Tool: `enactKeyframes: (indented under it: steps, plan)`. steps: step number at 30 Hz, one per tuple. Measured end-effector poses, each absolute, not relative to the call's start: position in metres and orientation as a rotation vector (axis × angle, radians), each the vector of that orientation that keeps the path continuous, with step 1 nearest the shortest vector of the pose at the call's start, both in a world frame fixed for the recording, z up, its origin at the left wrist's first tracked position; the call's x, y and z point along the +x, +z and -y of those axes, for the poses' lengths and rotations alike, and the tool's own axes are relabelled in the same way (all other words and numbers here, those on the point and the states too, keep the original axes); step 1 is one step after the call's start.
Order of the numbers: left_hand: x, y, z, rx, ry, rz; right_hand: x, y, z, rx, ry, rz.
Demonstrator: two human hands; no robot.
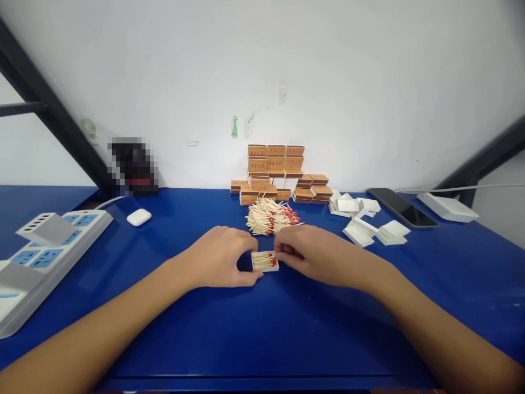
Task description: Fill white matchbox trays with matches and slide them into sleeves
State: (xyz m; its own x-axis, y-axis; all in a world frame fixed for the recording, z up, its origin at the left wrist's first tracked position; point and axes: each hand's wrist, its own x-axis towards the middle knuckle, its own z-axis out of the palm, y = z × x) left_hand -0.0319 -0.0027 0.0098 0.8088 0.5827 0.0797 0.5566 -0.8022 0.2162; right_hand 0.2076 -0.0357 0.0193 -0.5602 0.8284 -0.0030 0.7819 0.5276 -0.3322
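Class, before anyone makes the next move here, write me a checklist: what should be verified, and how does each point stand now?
1. White tray open side up: ok.
2. Left hand steadying the tray's left end: ok.
3. Matches in the tray with red heads mostly toward the right end: ok.
4. Right hand clear of the tray: not ok; it is at the right end.
5. Match in the right hand's grip: cannot tell.
6. Loose match pile apart from the tray: ok, lying behind it.

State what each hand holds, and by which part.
The left hand holds the white matchbox tray by its left end. The right hand is at the tray's right end; whether it grips anything there cannot be told.
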Motion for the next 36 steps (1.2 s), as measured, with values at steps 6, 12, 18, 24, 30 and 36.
enactKeyframes:
  steps: [6,12,18,24,30,36]
  plan:
    - [-0.033,0.007,0.002,2.848,0.245,-0.891,0.204,0.015,0.035,-1.334,0.43,2.576]
    - [-0.031,0.006,0.002,2.863,0.245,-0.903,0.201,0.013,0.034,-1.321,0.458,2.571]
    - [-0.031,0.008,0.003,2.818,0.225,-0.906,0.231,0.03,0.022,-1.426,0.362,2.518]
    - [-0.037,0.01,-0.002,2.797,0.241,-0.896,0.252,0.028,0.009,-1.425,0.441,2.611]
    - [-0.036,0.011,-0.002,2.752,0.229,-0.899,0.245,0.018,0.007,-1.345,0.516,2.606]
    - [-0.034,0.01,-0.002,2.743,0.217,-0.891,0.243,0.013,0.005,-1.292,0.526,2.591]
